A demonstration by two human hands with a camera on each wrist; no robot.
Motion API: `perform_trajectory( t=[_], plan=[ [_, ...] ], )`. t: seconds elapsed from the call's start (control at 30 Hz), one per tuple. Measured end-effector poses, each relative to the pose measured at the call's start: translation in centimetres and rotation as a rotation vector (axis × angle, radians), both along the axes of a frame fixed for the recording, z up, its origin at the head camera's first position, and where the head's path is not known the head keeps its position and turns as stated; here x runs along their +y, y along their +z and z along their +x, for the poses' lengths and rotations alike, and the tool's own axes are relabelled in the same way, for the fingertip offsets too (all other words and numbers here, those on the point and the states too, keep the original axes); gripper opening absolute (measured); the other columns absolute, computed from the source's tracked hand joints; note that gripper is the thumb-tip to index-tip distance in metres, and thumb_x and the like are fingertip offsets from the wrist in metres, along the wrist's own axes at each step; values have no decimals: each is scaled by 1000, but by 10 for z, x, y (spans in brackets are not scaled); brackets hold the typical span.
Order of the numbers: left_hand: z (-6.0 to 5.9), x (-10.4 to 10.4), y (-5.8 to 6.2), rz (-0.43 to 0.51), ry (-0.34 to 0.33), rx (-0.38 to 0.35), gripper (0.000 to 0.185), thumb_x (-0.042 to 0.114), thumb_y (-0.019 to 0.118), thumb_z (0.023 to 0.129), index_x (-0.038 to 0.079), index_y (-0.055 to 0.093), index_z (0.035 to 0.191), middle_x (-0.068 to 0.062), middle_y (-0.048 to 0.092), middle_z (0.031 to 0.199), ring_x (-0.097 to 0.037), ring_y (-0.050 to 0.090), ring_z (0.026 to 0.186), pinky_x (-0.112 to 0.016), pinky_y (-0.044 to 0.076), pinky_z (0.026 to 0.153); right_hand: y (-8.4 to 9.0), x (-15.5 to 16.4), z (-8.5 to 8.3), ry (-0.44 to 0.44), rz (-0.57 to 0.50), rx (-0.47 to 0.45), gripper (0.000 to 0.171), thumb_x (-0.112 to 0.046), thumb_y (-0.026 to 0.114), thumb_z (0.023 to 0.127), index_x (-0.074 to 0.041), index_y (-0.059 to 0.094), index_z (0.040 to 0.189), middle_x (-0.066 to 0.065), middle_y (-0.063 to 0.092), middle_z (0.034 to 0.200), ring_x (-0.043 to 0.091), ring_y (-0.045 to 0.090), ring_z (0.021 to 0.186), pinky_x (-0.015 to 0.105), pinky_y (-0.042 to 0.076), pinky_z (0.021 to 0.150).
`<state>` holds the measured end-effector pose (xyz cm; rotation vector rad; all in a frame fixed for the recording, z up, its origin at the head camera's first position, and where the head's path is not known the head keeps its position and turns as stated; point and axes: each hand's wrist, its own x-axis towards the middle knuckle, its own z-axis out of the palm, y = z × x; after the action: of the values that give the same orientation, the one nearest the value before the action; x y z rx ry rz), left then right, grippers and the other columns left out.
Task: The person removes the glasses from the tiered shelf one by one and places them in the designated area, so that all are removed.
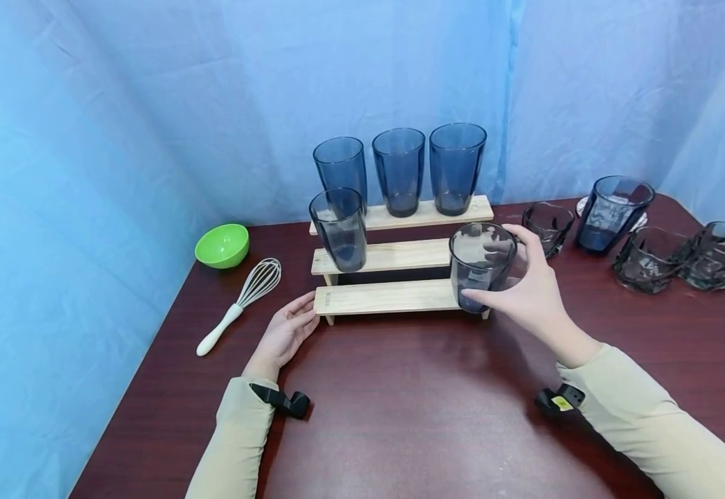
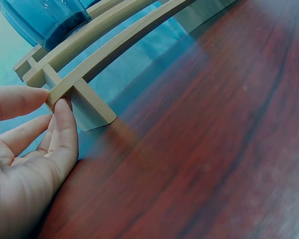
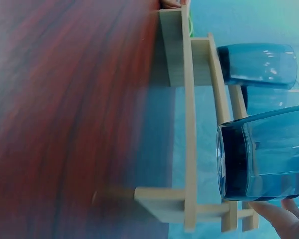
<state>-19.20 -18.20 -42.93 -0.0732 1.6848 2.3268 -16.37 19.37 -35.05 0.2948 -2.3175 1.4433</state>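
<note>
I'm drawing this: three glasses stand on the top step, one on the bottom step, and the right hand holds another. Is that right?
Not quite: the head view shows that one tumbler on the middle step, not the bottom step. Three tumblers stand on the top step, and the right hand holds another tumbler.

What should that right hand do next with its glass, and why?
Probably ease the held glass forward onto the middle board: the right hand holds it above the lowest board, and the middle board has just one standing glass, near its left end.
</note>
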Motion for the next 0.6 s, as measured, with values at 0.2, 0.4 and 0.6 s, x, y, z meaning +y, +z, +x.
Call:
perform_trajectory(
  t=[0.2, 0.4, 0.6],
  plan=[
    [0, 0, 0, 8, 5, 4, 55, -9, 39, 95, -4, 23, 147, -2, 49, 118, -2, 60, 93, -16, 48, 81, 2, 16, 5, -97, 108, -18, 103, -16, 90, 60, -26, 31, 144, 4, 59, 118, -14, 50, 90, 6, 44, 67],
    [0, 0, 1, -6, -3, 5, 55, -8, 38, 96, -3, 22, 148, -3, 48, 121, -1, 59, 93, -15, 48, 82, 6, 33, 8, -141, 143, -31, 101, -18, 89, 61, -27, 31, 144, 6, 59, 118, -14, 47, 94, 4, 41, 67],
    [0, 1, -1, -1, 7, -12, 55, -8, 38, 96, -2, 24, 148, -11, 41, 132, -1, 59, 93, -15, 48, 81, 8, 49, 9, -167, 139, -27, 101, -14, 89, 61, -27, 32, 143, -13, 54, 109, -16, 48, 92, 3, 42, 65]
  ],
)
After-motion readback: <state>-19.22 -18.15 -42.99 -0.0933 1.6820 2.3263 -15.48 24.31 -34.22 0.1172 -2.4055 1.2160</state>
